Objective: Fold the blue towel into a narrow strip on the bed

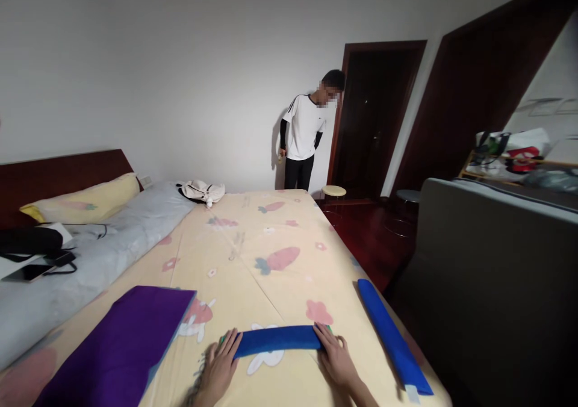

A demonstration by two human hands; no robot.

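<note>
One blue fabric strip (277, 339), six o'clock: likely straightening, left hand (220, 366), right hand (336, 359) at ends; grip unclear; needs even tension.

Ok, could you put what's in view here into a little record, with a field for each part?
Left hand: on left end of blue strip
Right hand: on strip's right end
Strip: across the bed
Left of strip: purple cloth
Right of strip: long blue piece, pale tag at near end
Far end: white bag
Beyond bed: person standing, head bowed
</note>
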